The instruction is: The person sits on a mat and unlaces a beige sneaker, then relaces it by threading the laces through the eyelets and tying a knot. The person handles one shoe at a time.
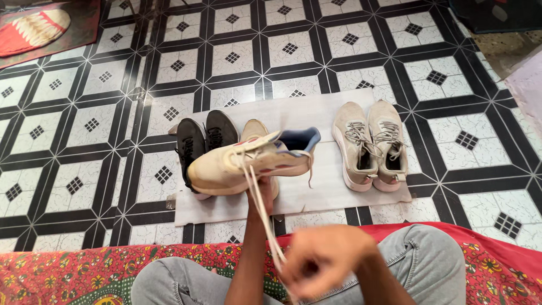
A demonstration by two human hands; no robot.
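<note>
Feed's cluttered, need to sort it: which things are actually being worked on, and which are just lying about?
In hand:
- cream sneaker, held by left hand
- its lace, pulled by right hand

Lying about:
- black shoes
- beige pair
- white board
- red cloth

Tiled floor [293, 51] in black and white, seen from above in even, soft light.

Covered almost fully with square white tiles, each marked by a small black diamond grid and framed by black bands. Laid over with a pale flat sheet [316, 113] in the middle. Edged at the bottom by a red patterned cloth [68, 271] with flowers in green and yellow. Partly hidden at top left by a red mat [34, 28] with a lighter oval patch. Bordered at top right by a dark mat [497, 14] and a rougher speckled surface [502, 48].
</note>
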